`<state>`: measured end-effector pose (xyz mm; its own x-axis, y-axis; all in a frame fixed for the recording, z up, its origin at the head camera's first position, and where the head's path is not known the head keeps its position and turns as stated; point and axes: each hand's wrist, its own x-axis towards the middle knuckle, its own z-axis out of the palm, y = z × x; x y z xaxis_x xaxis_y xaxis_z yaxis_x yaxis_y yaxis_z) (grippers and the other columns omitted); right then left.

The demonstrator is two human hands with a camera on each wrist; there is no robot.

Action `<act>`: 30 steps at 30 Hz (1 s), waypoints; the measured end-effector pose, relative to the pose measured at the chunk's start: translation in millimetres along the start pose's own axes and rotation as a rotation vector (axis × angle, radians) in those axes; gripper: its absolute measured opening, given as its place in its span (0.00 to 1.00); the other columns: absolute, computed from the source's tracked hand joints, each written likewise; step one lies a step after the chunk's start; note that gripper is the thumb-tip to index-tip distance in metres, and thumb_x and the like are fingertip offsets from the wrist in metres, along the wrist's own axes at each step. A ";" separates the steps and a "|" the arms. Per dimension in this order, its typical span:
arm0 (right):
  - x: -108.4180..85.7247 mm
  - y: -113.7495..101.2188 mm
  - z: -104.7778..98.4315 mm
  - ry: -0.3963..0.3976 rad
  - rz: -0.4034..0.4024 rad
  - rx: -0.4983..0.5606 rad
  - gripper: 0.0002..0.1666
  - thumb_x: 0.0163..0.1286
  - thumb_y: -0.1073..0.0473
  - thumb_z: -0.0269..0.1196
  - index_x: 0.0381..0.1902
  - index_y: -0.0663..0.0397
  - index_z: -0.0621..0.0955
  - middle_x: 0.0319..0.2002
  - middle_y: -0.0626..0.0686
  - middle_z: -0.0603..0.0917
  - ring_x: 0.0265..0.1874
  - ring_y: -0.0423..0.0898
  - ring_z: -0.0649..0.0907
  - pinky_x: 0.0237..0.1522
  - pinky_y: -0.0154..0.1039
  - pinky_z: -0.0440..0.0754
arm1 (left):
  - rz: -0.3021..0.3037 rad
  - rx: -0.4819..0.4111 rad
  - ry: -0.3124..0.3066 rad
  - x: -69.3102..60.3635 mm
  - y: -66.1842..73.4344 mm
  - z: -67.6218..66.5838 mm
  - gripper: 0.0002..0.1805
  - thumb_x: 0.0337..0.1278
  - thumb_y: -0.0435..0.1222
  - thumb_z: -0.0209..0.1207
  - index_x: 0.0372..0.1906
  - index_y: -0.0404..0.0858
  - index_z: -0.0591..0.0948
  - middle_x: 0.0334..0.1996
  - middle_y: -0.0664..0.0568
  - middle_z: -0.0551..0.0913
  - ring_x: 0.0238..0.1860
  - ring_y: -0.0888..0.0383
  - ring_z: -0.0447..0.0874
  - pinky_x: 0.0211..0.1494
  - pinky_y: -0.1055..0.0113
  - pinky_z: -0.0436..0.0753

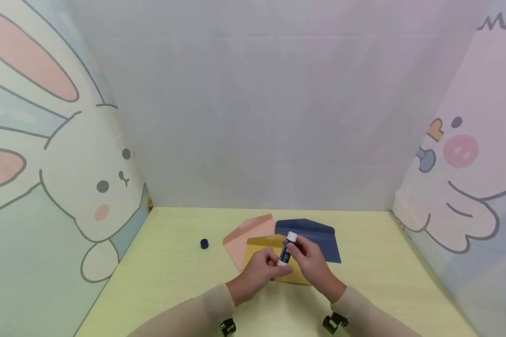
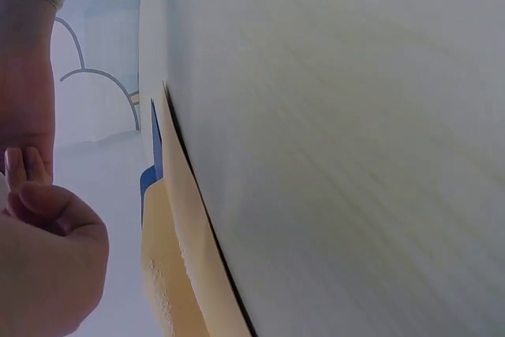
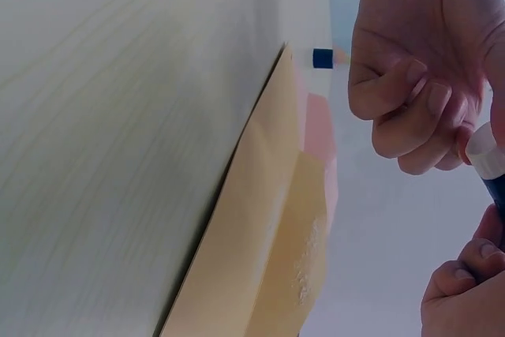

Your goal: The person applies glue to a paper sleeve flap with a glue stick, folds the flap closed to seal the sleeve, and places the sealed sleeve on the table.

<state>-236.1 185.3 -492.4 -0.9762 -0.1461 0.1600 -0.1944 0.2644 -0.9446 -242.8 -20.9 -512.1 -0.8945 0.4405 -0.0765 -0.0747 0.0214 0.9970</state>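
Observation:
Both hands hold a glue stick [image 1: 285, 252] with a dark blue label, tilted above the yellow envelope [image 1: 295, 277]. My left hand [image 1: 259, 271] pinches its white lower end. Around the upper barrel, the fingers of my right hand [image 1: 312, 264] grip just below the white top. The right wrist view shows the white end of the glue stick [image 3: 485, 151] at the left thumb and fingers. Whitish rough smears mark the raised flap [image 3: 304, 258] of the yellow envelope. In the left wrist view, the hands hide most of the stick.
A dark blue cap [image 1: 204, 243] stands on the pale yellow table [image 1: 164, 281], left of the envelopes. Behind the yellow envelope lie a pink envelope [image 1: 240, 241] and a navy envelope [image 1: 326, 241], partly overlapped. Cartoon-printed cloth walls [image 1: 270, 117] enclose the table's back and sides.

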 end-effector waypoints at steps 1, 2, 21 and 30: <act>0.3 -0.5 -0.3 0.006 -0.001 -0.001 0.21 0.95 0.61 0.61 0.71 0.74 0.84 0.65 0.76 0.89 0.49 0.38 0.86 0.54 0.27 0.87 | -0.005 -0.004 -0.015 0.7 0.2 -1.1 0.14 0.78 0.36 0.78 0.43 0.41 0.80 0.29 0.58 0.81 0.30 0.60 0.75 0.36 0.69 0.78; 0.5 -1.0 -0.9 0.010 0.003 -0.001 0.21 0.95 0.61 0.61 0.71 0.74 0.84 0.65 0.76 0.89 0.48 0.39 0.85 0.52 0.28 0.87 | -0.012 -0.015 -0.038 1.5 0.4 -2.6 0.13 0.80 0.37 0.76 0.45 0.41 0.81 0.30 0.58 0.81 0.31 0.59 0.76 0.37 0.69 0.79; -1.3 -0.9 1.6 0.018 0.045 0.004 0.21 0.94 0.61 0.62 0.72 0.72 0.84 0.66 0.74 0.89 0.48 0.40 0.85 0.53 0.31 0.88 | 0.004 -0.023 -0.040 1.1 -3.1 -6.5 0.09 0.82 0.36 0.75 0.46 0.37 0.84 0.30 0.57 0.81 0.32 0.59 0.76 0.40 0.68 0.80; -2.5 -5.8 1.4 0.020 -0.007 -0.016 0.19 0.94 0.62 0.63 0.69 0.72 0.85 0.57 0.67 0.91 0.43 0.41 0.82 0.44 0.32 0.83 | -0.021 -0.027 -0.089 3.0 -1.5 -10.5 0.15 0.86 0.42 0.71 0.56 0.33 0.85 0.38 0.56 0.82 0.38 0.59 0.78 0.43 0.68 0.82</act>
<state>-232.3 182.8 -487.7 -0.9765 -0.1288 0.1729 -0.2030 0.2786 -0.9387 -250.0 -29.0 -514.0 -0.8503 0.5178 -0.0943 -0.1058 0.0075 0.9944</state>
